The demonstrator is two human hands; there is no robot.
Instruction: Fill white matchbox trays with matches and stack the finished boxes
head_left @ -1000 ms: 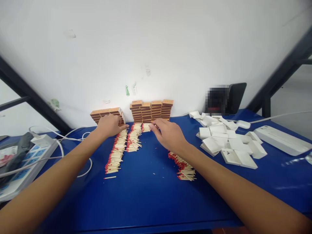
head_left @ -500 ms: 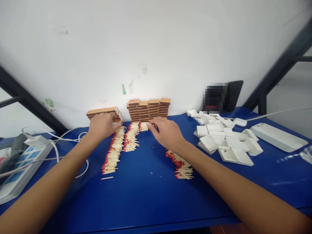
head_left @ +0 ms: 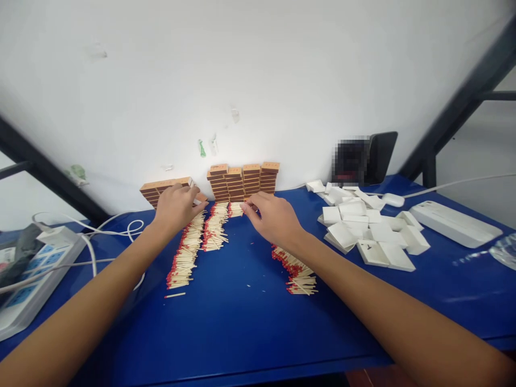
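Note:
My left hand point(head_left: 175, 207) is closed on a matchbox point(head_left: 200, 198), just right of the low left stack of matchboxes point(head_left: 155, 192). Below it runs a long row of red-tipped matches point(head_left: 184, 255), with one loose match point(head_left: 174, 295) at its near end. My right hand point(head_left: 272, 215) is bent, thumb and fingers pinched together beside a small group of matches point(head_left: 235, 209); what is between the fingertips is too small to make out. A shorter match row point(head_left: 215, 228) lies between the hands. Taller matchbox stacks point(head_left: 244, 183) stand behind them, and another match pile point(head_left: 301, 277) is partly under my right forearm.
White empty matchbox trays point(head_left: 368, 226) are heaped on the right of the blue table point(head_left: 237, 322). Beside them lie a white oblong device point(head_left: 455, 223) and a white charger case point(head_left: 393, 200). A power strip point(head_left: 42, 274) with cables is at left. Black frame bars point(head_left: 451, 115) flank the wall.
My left hand has moved right from the low stack, and a matchbox now shows in its fingers. My right hand stays nearly in place. The view has shifted slightly.

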